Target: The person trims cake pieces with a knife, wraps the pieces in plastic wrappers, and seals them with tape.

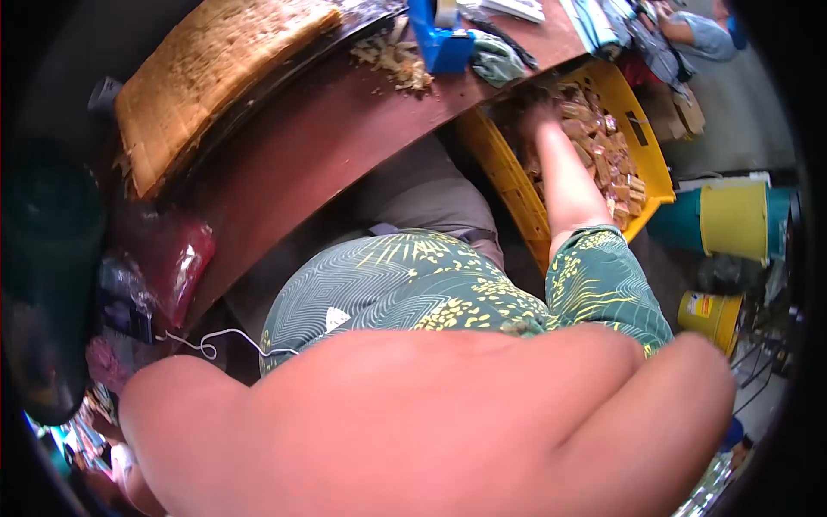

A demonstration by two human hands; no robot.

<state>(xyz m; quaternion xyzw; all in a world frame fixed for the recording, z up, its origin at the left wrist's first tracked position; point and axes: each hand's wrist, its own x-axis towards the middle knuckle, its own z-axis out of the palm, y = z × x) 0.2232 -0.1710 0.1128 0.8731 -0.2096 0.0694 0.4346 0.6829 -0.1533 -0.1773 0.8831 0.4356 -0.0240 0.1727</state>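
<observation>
My right hand (538, 112) reaches down into a yellow crate (650, 159), at its far left part. The hand is blurred and in shadow, so its fingers do not show clearly. Around it lie many small brown pieces (607, 155) that look like wrapped cake slices. A large blurred patch of skin fills the bottom of the view, very close to the camera. It may be my left hand (413, 422), but I cannot make out its fingers or anything in it.
A big slab of cake (215, 73) sits on the reddish table (301, 164), with crumbs (401, 65) and a blue tape dispenser (444, 47) beyond it. Yellow and teal buckets (732, 220) stand right of the crate. Plastic packets (185, 258) lie at the left; other people show at the edges.
</observation>
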